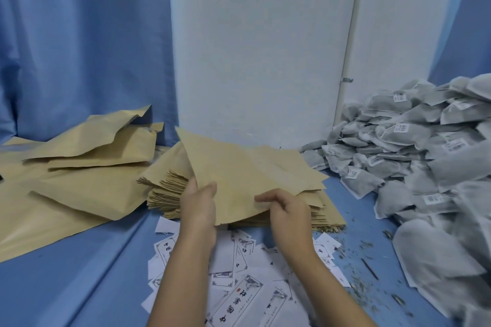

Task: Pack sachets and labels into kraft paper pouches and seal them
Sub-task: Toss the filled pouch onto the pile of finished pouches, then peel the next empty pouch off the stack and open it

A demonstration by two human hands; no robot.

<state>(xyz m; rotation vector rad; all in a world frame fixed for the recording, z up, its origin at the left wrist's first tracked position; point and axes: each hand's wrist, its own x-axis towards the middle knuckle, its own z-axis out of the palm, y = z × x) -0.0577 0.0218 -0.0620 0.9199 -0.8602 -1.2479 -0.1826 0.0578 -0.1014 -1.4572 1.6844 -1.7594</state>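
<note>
A kraft paper pouch [239,167] is lifted and tilted above a flat stack of kraft pouches [164,188] in the middle of the blue cloth. My left hand [198,204] grips the pouch's near left edge, thumb on top. My right hand [285,211] pinches its near edge at the right. White printed labels [239,287] lie scattered under my forearms. A big heap of grey sachets [414,167] with small white tags fills the right side.
Larger crumpled kraft sheets and bags [87,156] lie at the left on the blue cloth [79,273]. Loose dried crumbs [361,281] litter the cloth beside the sachets. A white wall panel [260,48] and blue curtains [79,34] stand behind.
</note>
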